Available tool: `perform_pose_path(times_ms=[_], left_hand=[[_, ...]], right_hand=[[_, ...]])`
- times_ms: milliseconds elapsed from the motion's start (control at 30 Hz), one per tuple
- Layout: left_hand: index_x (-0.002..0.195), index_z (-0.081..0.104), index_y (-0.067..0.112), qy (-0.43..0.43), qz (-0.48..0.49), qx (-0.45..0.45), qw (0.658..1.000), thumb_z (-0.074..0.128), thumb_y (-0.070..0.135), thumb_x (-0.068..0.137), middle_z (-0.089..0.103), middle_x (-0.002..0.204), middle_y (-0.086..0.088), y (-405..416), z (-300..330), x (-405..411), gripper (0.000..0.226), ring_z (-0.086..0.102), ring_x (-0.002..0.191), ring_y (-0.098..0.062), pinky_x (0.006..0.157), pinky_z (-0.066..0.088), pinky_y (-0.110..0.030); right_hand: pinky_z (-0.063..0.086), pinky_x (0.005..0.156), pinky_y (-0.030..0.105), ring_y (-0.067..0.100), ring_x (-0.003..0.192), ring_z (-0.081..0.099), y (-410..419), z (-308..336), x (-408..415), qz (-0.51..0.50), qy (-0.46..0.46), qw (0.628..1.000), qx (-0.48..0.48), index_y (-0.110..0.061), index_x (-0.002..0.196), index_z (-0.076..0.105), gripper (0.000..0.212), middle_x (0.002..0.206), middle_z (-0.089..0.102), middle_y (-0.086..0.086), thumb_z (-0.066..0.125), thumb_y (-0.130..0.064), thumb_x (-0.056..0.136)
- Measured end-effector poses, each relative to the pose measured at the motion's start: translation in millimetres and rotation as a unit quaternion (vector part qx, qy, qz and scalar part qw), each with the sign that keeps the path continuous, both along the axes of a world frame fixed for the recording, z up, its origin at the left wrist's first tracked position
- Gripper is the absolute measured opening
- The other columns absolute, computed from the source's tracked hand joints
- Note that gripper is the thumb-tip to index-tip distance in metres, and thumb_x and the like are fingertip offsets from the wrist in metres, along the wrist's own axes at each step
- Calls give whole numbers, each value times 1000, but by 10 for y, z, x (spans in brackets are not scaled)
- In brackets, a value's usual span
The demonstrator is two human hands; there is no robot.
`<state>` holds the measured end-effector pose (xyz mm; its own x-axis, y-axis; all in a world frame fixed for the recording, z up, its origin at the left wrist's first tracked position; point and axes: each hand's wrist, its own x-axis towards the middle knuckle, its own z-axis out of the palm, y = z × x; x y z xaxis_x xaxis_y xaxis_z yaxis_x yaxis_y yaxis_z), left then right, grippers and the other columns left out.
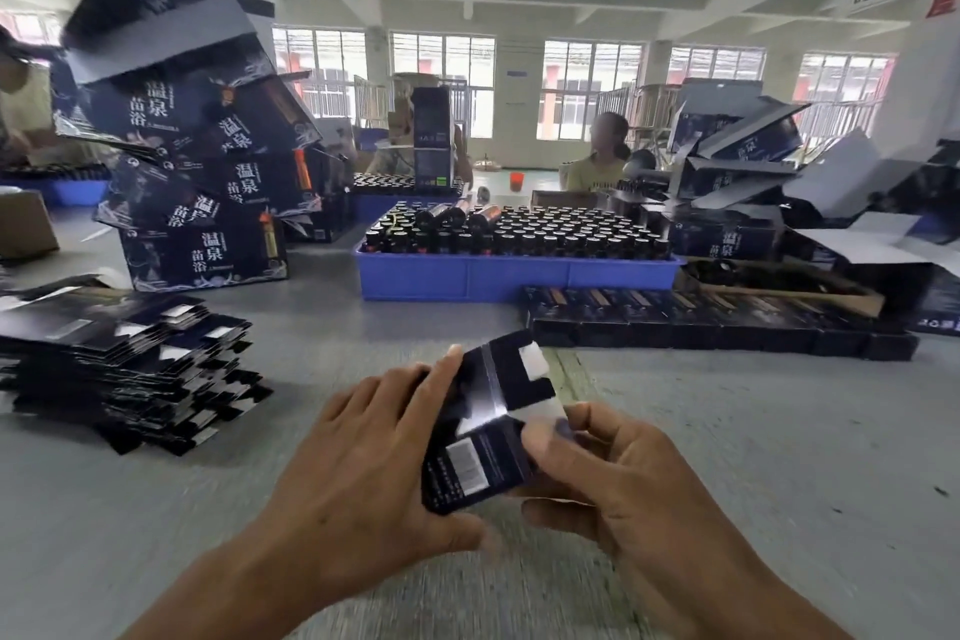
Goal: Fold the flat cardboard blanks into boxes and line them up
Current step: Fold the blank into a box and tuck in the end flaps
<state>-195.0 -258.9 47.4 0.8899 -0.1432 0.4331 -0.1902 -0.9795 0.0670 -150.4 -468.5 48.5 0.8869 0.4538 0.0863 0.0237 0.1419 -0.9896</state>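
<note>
Head view: my left hand (363,452) and right hand (618,478) both hold the small dark cardboard box (480,424). I should press its flaps (511,366) in straight.

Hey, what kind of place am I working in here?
Most likely a factory packing floor: a stack of flat cardboard blanks, a blue crate full of dark bottles, and a row of folded boxes on one long worktable.
</note>
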Motion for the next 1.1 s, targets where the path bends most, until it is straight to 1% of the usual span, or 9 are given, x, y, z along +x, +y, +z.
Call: perform_pose_path(times_ms=[67,167,400,567,733,800,867,967,1100], left_hand=[[158,15,19,-69,11,46,997,51,96,57,59,123,8,10,45,-8,132,62,106,-14,95,48,-32],[152,35,10,-115,16,83,990,62,93,54,67,102,6,7,76,-26,131,68,83,-14,77,56,-33],[151,35,5,-135,9,115,984,36,95,72,59,124,-6,-13,-33,-59,120,61,103,-24,90,43,-39],[143,50,3,-186,-30,100,977,40,89,80,59,126,-8,-66,-96,-52,108,57,108,-27,94,38,-41],[142,48,12,-213,-61,51,974,54,77,83,54,129,-2,-75,-132,-63,88,54,113,-24,98,38,-39],[140,46,13,-216,-71,26,973,57,70,82,54,132,-2,-68,-140,-67,82,54,116,-24,102,37,-37],[138,46,14,-214,-76,13,974,60,63,78,54,135,-2,-61,-144,-66,79,54,119,-23,105,37,-37],[136,46,14,-210,-85,2,974,63,56,74,54,137,0,-71,-146,-58,77,55,120,-22,104,39,-38],[138,45,16,-210,-89,-7,974,62,56,75,52,139,3,-65,-151,-52,77,52,126,-19,104,39,-36]], right_hand=[[62,70,31,30,96,75,-22,18,3,9,27,999,24,-22,100,78,41,107,77,10,74,-53,73],[62,70,34,32,97,75,-63,38,28,9,68,997,46,-23,102,78,45,109,76,12,66,-59,77],[60,55,29,29,83,76,-94,31,35,69,125,989,24,-16,96,79,35,107,75,19,75,-40,70],[59,51,28,23,67,71,-131,-8,52,24,66,998,5,-14,86,79,42,91,76,17,82,-38,50],[59,59,23,18,79,77,-115,-4,-8,-59,-53,996,-44,-20,97,75,28,90,79,2,73,-33,73],[58,59,19,15,75,76,-85,1,-56,-89,-112,987,-73,-35,106,64,28,88,79,-4,74,-22,83],[55,59,16,11,71,74,-67,-7,-91,-124,-165,972,-115,-49,95,53,39,86,77,-10,75,-18,87],[52,58,14,4,67,70,-52,-30,-130,-159,-226,950,-149,-47,87,48,40,81,75,-17,76,-17,87],[51,57,10,-2,70,69,-57,-42,-145,-159,-261,939,-159,-48,91,51,37,80,72,-22,73,-19,89]])
